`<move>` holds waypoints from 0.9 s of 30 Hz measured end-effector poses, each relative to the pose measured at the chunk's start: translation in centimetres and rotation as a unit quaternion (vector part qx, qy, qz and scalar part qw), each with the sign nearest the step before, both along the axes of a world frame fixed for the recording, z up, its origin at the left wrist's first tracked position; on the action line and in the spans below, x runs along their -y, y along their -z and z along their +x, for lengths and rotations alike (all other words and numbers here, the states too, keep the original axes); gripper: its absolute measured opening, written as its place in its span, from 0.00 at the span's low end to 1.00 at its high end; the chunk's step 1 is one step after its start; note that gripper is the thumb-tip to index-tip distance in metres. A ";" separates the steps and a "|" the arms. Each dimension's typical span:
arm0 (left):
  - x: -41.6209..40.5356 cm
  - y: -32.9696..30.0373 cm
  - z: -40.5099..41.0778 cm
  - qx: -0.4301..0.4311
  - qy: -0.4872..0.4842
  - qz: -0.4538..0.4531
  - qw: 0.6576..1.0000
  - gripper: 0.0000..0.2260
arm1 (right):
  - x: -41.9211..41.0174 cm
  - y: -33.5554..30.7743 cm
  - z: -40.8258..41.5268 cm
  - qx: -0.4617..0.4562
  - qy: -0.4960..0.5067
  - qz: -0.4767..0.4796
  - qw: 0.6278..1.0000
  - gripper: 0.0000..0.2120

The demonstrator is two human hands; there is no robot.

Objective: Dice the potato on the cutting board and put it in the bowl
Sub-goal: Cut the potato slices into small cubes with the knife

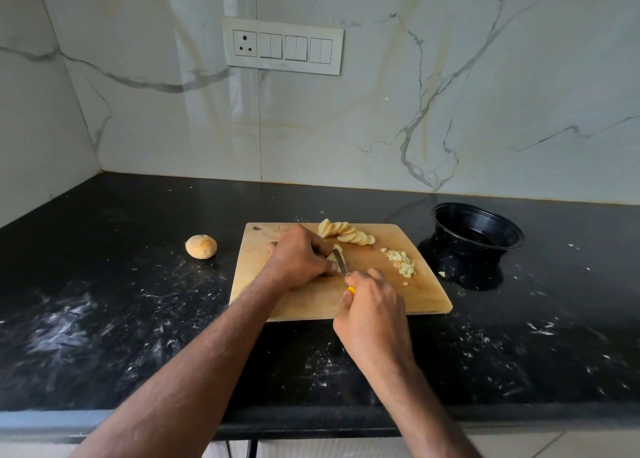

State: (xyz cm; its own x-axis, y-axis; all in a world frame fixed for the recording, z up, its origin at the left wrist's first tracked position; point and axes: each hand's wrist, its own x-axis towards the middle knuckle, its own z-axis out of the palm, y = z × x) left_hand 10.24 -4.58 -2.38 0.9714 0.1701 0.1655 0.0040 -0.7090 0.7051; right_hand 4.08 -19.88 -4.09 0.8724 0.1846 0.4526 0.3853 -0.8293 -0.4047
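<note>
Fingers [325, 267] of the left hand [298, 257] curl down over potato slices mid-board, pinning them for the cut; right of them the right hand [372, 314] is closed around a yellow-handled knife [341, 262], blade at the knuckles. Farther right lie fanned slices [349, 233], diced pieces [401, 263], then the black bowl [479, 227] off the cutting board [311, 302]. A whole potato [201, 246] waits far left on the tabletop [121, 302].

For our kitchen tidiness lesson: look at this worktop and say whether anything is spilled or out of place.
Yes. A potato piece lies off the cutting board, on the black counter beside the bowl. Small white scraps are scattered over the counter. A whole potato sits apart, left of the board.
</note>
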 end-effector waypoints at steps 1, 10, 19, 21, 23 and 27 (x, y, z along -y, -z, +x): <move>0.0 0.0 0.1 -0.002 0.002 0.001 1.000 0.10 | -0.2 0.0 0.1 0.000 0.002 -0.002 1.000 0.14; -0.4 0.1 0.2 -0.003 0.008 0.000 1.000 0.06 | -1.2 -0.3 1.3 -0.012 -0.004 -0.021 1.000 0.15; 0.2 0.3 0.2 0.008 -0.027 0.026 0.999 0.07 | -0.5 -0.2 0.5 -0.018 -0.016 -0.042 0.999 0.16; 0.2 0.3 0.1 0.005 -0.023 0.025 0.999 0.09 | 0.2 -0.1 0.0 -0.014 -0.018 -0.048 0.999 0.15; 0.1 0.4 0.1 0.002 -0.022 0.015 1.000 0.11 | 1.0 0.1 -0.2 -0.009 -0.013 -0.046 0.999 0.13; 0.1 0.4 0.1 0.007 -0.021 -0.001 1.000 0.12 | 1.9 0.4 -0.7 -0.005 0.013 -0.015 1.000 0.12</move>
State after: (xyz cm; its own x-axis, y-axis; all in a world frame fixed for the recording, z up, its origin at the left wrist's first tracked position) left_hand 10.32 -4.70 -2.82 0.9611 0.2100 0.1792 0.0228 -0.7073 0.7065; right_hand 3.39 -21.75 -4.44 0.8816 0.1759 0.4380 0.3602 -0.8504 -0.3834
